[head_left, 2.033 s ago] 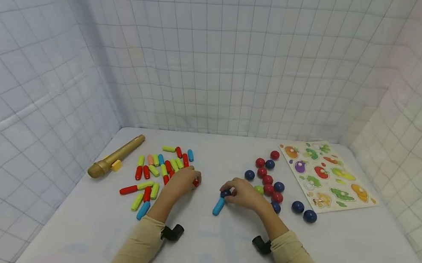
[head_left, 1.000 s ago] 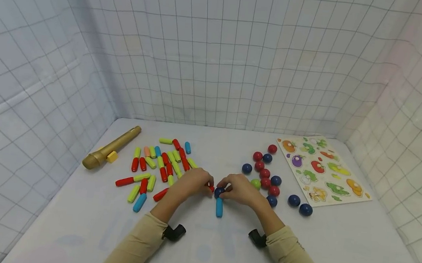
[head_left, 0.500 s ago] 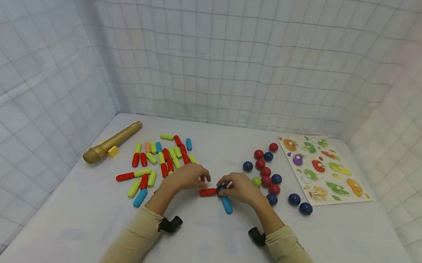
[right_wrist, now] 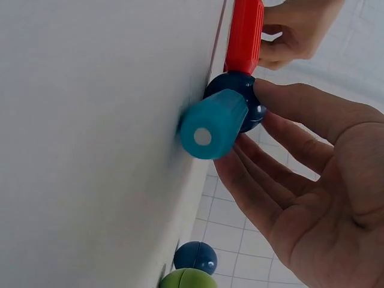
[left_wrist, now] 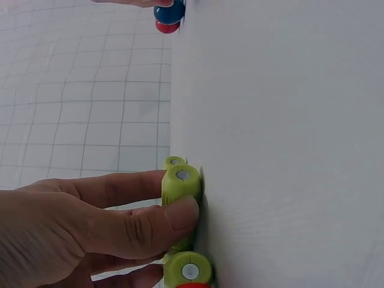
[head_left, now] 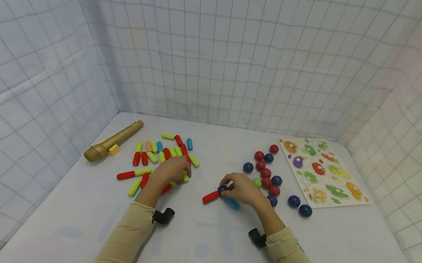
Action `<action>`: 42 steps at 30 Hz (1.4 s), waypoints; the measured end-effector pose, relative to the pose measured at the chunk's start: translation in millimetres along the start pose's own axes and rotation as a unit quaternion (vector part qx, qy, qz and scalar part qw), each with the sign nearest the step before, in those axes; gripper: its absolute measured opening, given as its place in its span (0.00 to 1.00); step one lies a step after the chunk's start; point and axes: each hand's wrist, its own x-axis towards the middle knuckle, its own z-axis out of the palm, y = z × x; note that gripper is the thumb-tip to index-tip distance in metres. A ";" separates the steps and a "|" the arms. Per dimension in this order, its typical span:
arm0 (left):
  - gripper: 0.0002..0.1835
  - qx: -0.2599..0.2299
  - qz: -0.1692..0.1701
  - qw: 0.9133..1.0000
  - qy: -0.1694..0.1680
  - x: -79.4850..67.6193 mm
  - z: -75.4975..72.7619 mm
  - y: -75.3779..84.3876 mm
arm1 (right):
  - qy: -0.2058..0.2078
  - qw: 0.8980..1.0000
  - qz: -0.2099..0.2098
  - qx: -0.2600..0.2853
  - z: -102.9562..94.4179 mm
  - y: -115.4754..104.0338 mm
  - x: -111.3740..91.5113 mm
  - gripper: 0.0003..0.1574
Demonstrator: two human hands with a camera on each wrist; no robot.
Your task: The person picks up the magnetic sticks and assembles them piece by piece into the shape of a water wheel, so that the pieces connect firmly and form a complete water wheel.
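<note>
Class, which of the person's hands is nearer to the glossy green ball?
Right. The right hand is just left of the green ball; the left hand, pinching a lime-green rod, is farther left.

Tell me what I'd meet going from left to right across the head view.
Gold rod, left hand pinching a lime-green stick, red stick, right hand pinching a dark blue ball, farthest red ball, vegetable-picture board.

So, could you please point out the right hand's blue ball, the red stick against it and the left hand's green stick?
Blue ball [head_left: 222,189]: head view, its exposed surface.
Red stick [head_left: 210,197]: head view, middle of its length.
Green stick [left_wrist: 179,188]: left wrist view, side near its end.
</note>
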 end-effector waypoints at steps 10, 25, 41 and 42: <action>0.08 0.024 -0.010 1.000 0.015 2.3 2.5 2.5 | 0.003 1.000 -0.002 -0.024 -2.6 -0.3 -0.1 0.15; 0.11 0.049 0.023 0.998 0.038 -0.1 -0.4 25.6 | -0.001 0.999 -0.018 -0.033 -3.1 -3.0 5.3 0.20; 0.12 0.103 0.106 0.989 0.012 -1.8 20.5 69.7 | -0.006 1.000 0.017 -0.006 -0.1 -1.5 3.9 0.16; 0.12 0.104 0.107 0.989 0.009 -1.5 21.0 70.9 | -0.006 1.000 0.018 -0.006 0.0 -1.2 3.9 0.16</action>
